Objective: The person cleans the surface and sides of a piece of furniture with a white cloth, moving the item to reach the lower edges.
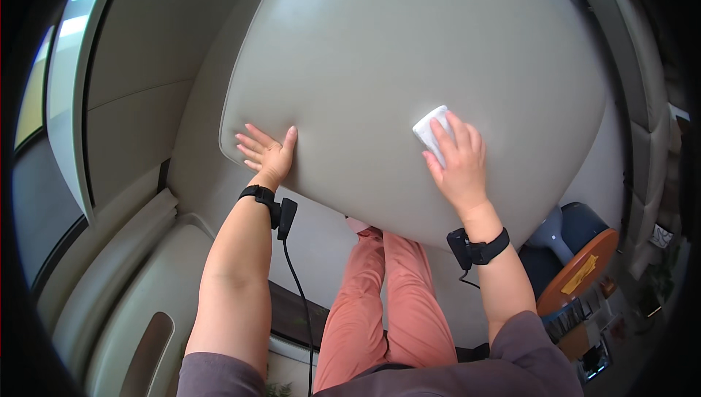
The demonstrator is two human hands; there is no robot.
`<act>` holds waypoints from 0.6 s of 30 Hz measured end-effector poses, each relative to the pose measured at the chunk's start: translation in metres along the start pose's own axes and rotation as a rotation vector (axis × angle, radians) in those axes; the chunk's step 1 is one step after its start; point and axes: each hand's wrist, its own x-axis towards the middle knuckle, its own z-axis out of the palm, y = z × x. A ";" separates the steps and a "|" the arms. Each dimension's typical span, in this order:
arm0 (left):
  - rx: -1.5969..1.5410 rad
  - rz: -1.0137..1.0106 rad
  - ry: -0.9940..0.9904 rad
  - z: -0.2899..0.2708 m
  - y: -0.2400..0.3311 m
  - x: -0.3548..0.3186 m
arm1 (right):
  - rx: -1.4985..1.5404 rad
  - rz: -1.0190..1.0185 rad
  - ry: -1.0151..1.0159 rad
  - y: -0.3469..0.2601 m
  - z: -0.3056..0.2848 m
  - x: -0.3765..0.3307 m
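A broad, padded grey-beige leather-look cushion (365, 68) with a piped edge fills the middle of the view. On its near left corner rests my left hand (269, 152), palm down, fingers spread, holding nothing. My right hand (460, 163) is further right on the same surface. Its fingers and thumb grip a white rectangular sponge (431, 128), which lies against the cushion. The hand covers the sponge's right side, and the face underneath is hidden.
A black strap with a cable (288, 251) hangs from my left wrist. At right stand a round wooden table (599, 247) and a dark blue seat (580, 223). A grey sofa (628, 54) runs behind them. Beige upholstered furniture (120, 331) lies left, beneath a window (47, 193).
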 end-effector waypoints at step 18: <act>-0.031 0.000 0.011 0.003 -0.004 0.001 | -0.026 0.130 -0.212 -0.016 -0.020 0.014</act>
